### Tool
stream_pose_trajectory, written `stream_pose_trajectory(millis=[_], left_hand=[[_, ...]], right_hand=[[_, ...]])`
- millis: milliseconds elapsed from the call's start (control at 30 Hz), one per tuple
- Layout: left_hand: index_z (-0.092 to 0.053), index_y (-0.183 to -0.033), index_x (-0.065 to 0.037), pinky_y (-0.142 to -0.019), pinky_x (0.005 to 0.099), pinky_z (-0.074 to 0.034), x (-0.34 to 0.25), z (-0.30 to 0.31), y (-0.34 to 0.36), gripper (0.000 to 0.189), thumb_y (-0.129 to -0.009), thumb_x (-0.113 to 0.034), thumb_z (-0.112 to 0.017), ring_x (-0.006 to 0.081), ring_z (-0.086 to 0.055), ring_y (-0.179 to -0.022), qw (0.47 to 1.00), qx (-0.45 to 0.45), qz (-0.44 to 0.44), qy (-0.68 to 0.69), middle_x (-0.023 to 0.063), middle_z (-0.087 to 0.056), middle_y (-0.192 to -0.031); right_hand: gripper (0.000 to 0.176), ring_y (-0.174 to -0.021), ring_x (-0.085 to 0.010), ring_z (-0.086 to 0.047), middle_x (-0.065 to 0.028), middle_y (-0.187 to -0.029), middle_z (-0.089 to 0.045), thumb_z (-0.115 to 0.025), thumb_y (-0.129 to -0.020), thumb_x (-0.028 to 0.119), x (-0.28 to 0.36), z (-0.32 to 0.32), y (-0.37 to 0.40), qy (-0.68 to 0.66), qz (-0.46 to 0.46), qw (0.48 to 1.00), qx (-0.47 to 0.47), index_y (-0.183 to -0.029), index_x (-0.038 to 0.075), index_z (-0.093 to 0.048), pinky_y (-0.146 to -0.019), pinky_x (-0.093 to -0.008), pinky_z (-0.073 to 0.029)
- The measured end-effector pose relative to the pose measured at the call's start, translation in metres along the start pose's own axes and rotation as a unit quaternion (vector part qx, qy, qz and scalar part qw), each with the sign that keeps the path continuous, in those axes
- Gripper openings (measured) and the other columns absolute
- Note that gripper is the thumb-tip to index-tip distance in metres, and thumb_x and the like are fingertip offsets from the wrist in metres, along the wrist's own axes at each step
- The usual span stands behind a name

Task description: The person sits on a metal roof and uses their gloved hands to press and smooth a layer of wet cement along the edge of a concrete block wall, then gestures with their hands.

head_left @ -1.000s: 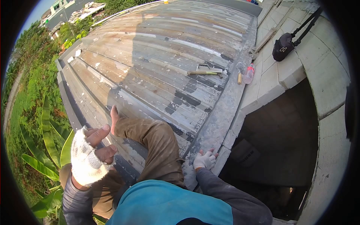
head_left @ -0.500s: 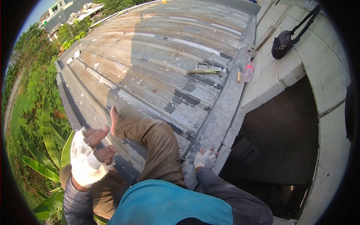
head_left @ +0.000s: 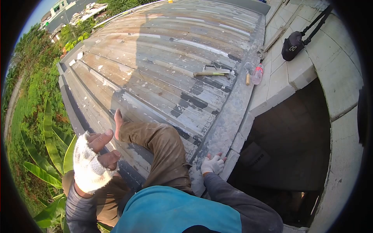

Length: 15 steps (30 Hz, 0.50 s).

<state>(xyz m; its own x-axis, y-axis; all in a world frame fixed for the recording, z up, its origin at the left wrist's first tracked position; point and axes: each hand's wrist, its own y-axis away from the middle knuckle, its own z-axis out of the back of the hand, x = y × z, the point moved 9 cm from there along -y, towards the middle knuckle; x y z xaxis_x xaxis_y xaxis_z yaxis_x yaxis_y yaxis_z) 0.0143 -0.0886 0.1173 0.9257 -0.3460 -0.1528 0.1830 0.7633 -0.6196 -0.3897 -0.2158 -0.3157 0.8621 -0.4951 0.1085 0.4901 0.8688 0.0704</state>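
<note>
My left hand (head_left: pixel 93 163), in a white fingerless work glove, is raised above my lap near the roof's left edge. Its bare fingertips are apart, and I see nothing held in it. My right hand (head_left: pixel 212 164), gloved the same way, rests on the grey flashing strip (head_left: pixel 227 130) by the block wall's edge. Its fingers are spread, with nothing visible in them. Between the two hands my bent leg (head_left: pixel 159 145) in brown trousers lies across the corrugated metal roof (head_left: pixel 147 85), the bare foot (head_left: pixel 118 123) set on the sheet.
Farther up lie a hammer-like tool (head_left: pixel 206 73) and a metal-framed tool, a wooden handle (head_left: pixel 247 79) and a pink-labelled plastic bottle (head_left: pixel 257 75). A black bag (head_left: pixel 292 46) sits on the pale blocks (head_left: pixel 272 87). To my right gapes a deep dark opening (head_left: pixel 289 139); left, the roof drops to greenery (head_left: pixel 33 105).
</note>
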Motion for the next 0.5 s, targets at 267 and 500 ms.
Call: stream_pose_trajectory(millis=[267, 500], left_hand=[[-0.07, -0.091, -0.014, -0.075, 0.0471, -0.05, -0.0004, -0.0007, -0.0005, 0.036, -0.06, 0.003, -0.069, 0.036, -0.064, -0.088, 1.0, 0.001, 0.003, 0.0, 0.0142, -0.068, -0.127], [-0.07, -0.09, -0.015, -0.075, 0.0472, -0.051, -0.0007, -0.001, -0.0014, 0.035, -0.06, 0.003, -0.069, 0.0363, -0.064, -0.088, 1.0, 0.002, 0.005, -0.001, 0.0142, -0.068, -0.127]], right_hand=[[0.076, -0.14, -0.0427, -0.038, -0.0283, -0.147, -0.043, -0.058, -0.096, 0.053, -0.0024, -0.0054, -0.0019, -0.006, -0.001, 1.0, -0.01, -0.157, 0.012, -0.038, -0.115, -0.0539, -0.031], [0.076, -0.138, -0.0423, -0.039, -0.0276, -0.146, -0.043, -0.056, -0.096, 0.054, -0.0018, -0.0038, -0.0023, -0.001, -0.006, 1.0, -0.011, -0.158, 0.014, -0.038, -0.115, -0.0542, -0.03]])
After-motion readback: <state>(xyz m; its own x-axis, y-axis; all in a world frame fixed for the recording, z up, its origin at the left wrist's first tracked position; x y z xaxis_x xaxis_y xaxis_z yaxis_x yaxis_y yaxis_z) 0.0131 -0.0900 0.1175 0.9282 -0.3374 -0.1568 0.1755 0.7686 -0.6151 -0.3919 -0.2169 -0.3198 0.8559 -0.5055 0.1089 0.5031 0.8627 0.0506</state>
